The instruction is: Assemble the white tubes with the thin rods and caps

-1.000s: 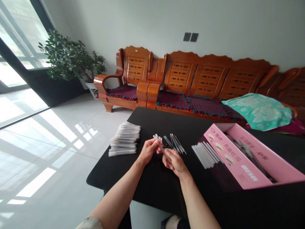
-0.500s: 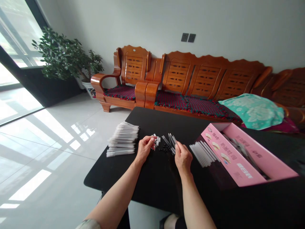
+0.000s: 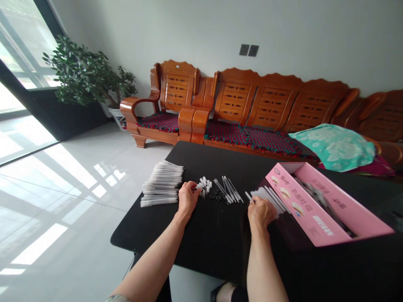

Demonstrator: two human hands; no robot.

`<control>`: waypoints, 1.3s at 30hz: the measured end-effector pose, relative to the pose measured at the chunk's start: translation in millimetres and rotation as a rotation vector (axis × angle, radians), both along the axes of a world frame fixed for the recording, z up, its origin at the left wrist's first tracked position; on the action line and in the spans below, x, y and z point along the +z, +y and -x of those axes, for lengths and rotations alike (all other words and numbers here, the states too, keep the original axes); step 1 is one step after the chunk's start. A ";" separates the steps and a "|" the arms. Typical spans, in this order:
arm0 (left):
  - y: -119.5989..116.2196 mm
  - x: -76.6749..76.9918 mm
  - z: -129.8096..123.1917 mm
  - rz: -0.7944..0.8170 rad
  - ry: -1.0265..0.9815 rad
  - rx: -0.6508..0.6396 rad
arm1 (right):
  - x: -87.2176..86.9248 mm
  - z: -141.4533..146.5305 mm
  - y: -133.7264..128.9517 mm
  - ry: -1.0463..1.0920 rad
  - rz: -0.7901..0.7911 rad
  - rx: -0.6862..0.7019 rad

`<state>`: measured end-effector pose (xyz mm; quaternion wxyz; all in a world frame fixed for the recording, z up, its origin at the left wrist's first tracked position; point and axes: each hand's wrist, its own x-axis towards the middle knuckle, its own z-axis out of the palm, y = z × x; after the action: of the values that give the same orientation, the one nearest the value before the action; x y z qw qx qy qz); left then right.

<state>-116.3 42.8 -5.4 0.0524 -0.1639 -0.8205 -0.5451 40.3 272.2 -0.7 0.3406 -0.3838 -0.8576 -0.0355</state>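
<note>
My left hand (image 3: 188, 199) is closed beside a small heap of white caps (image 3: 205, 184); what its fingers hold, if anything, is too small to name. Between thumb and fingers, my right hand (image 3: 260, 212) pinches a white pen barrel at the left side of a row of white barrels (image 3: 274, 200). Thin refills (image 3: 231, 191) lie in a loose fan between my hands, with small black pieces (image 3: 217, 195) next to them. On the left, a stack of white pens (image 3: 163, 182) is laid side by side.
A pink box (image 3: 310, 209) with dark contents stands at the right of the black table (image 3: 208, 243). Behind the table is a wooden bench (image 3: 239, 92) with a turquoise cloth (image 3: 336, 147). A potted plant (image 3: 85, 75) stands at the left.
My right hand has moved right, from the refills to the white barrels, and now pinches one. My left hand has drawn slightly left and down from the caps.
</note>
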 end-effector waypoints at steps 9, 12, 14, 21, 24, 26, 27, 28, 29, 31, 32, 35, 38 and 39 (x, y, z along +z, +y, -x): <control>0.3 3.9 -5.9 -0.077 0.009 -0.084 | -0.8 2.6 2.2 0.141 -0.038 -0.010; -3.0 10.2 -7.9 -0.056 0.034 -0.076 | 3.2 9.3 -9.9 0.207 -0.021 0.079; -7.3 18.4 -8.0 -0.021 0.041 -0.074 | 3.8 13.2 -15.8 0.218 0.002 0.128; -51.9 52.8 0.0 0.305 0.163 -0.128 | 0.5 15.8 -17.7 0.241 0.014 0.130; -83.5 56.5 2.0 0.431 0.216 -0.131 | 0.6 16.0 -18.3 0.251 0.017 0.130; -102.7 55.9 0.9 0.505 0.235 -0.119 | 0.9 16.5 -19.3 0.261 0.022 0.125; -110.6 55.1 -0.3 0.547 0.238 -0.117 | 0.9 16.7 -19.8 0.266 0.024 0.122; -117.1 54.2 -1.8 0.589 0.236 -0.113 | 0.9 16.8 -20.0 0.270 0.025 0.119; -122.0 53.3 -3.5 0.631 0.232 -0.111 | 0.9 16.9 -20.1 0.274 0.026 0.117; -127.7 51.4 -6.6 0.695 0.221 -0.111 | 0.6 16.8 -19.9 0.276 0.031 0.118; -128.8 50.5 -7.9 0.713 0.216 -0.113 | 0.5 16.7 -19.7 0.274 0.034 0.121; -128.2 47.9 -10.1 0.716 0.217 -0.138 | 0.4 16.1 -19.3 0.265 0.042 0.127; -126.1 45.3 -10.3 0.705 0.239 -0.183 | 0.6 16.0 -19.6 0.263 0.044 0.122; -125.6 44.2 -10.1 0.703 0.247 -0.199 | 0.6 16.1 -19.7 0.263 0.043 0.122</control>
<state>-106.2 -82.8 38.9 0.0384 -0.3153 -0.9249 -0.2089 24.2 252.5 -0.1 0.4434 -0.3395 -0.8278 0.0542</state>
